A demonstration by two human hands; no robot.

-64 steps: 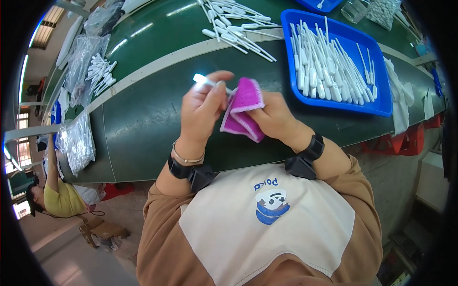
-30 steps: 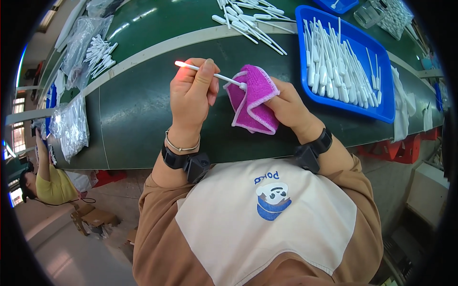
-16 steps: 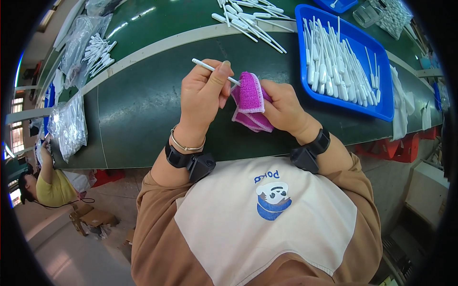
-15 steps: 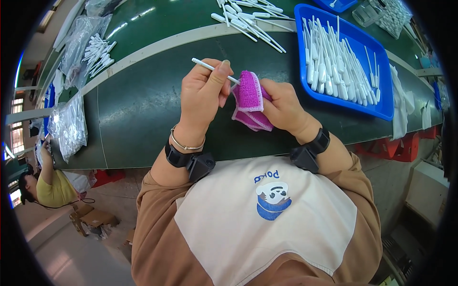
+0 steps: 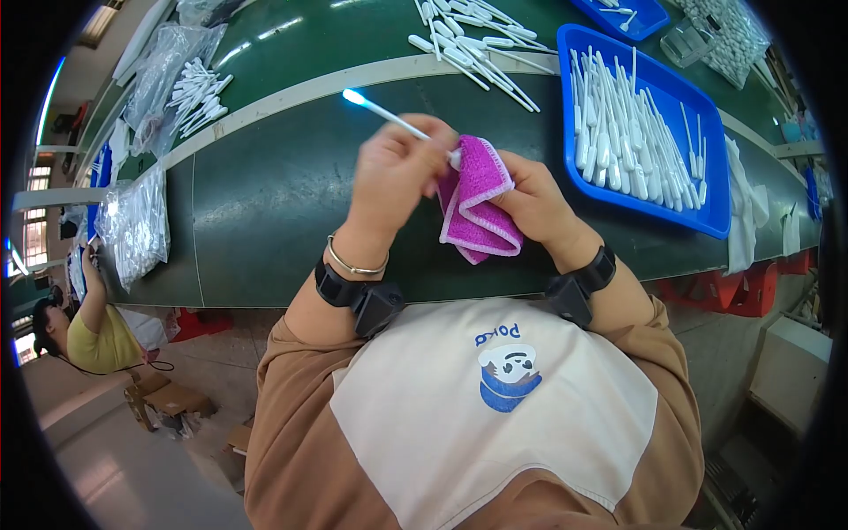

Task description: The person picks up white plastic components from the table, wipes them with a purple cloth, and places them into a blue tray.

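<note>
My left hand (image 5: 402, 168), slightly blurred, pinches a slim white light-up stick (image 5: 389, 115). Its far tip glows bluish white and points up and left. The stick's wider lower end meets a purple cloth (image 5: 481, 190) with a pale stitched edge. In my right hand (image 5: 534, 199) the cloth is gripped from the right side, its lower folds hanging over the green work surface (image 5: 300, 203). The cloth and fingers partly hide that end of the stick.
To the right, a blue tray (image 5: 654, 216) holds many similar white sticks. More loose sticks (image 5: 481, 49) lie beyond the pale strip, with another pile (image 5: 199, 97) at far left beside plastic bags (image 5: 137, 225). A person (image 5: 97, 340) in yellow sits at left.
The stick's tip, unlit before, now glows. My left hand has shifted its hold toward the cloth, and the cloth has opened out and hangs lower.
</note>
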